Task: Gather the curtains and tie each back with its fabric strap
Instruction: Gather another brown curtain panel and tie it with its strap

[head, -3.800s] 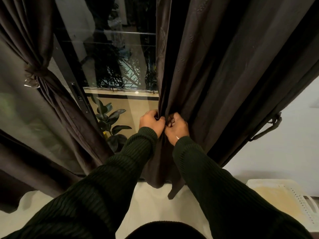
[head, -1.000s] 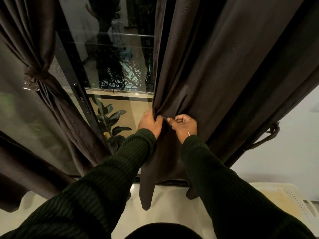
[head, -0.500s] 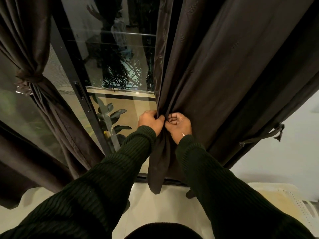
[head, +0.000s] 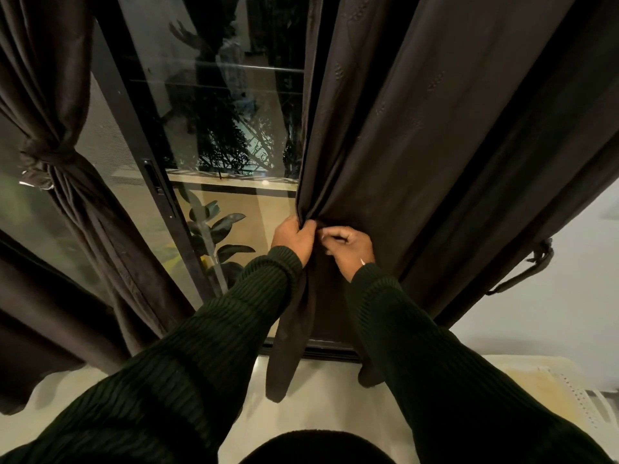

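The dark brown right curtain (head: 418, 135) hangs spread over the right side of the window. My left hand (head: 293, 237) grips its bunched inner edge at waist height. Right beside it, my right hand (head: 348, 244) pinches a fold of the same curtain, fingers curled. A loose fabric strap (head: 522, 272) hangs from the wall at the curtain's far right edge. The left curtain (head: 83, 209) is gathered, with its strap (head: 43, 159) tied round it.
A black-framed sliding glass door (head: 157, 182) stands between the curtains, a leafy plant (head: 217, 229) behind the glass. A pale perforated plastic bin (head: 562, 390) sits low on the right by the white wall. Pale floor lies below.
Over the last second my right hand drew away to the right, came back against my left hand with a fold of curtain, and has now shifted slightly right again. The curtain's lower edge swung.
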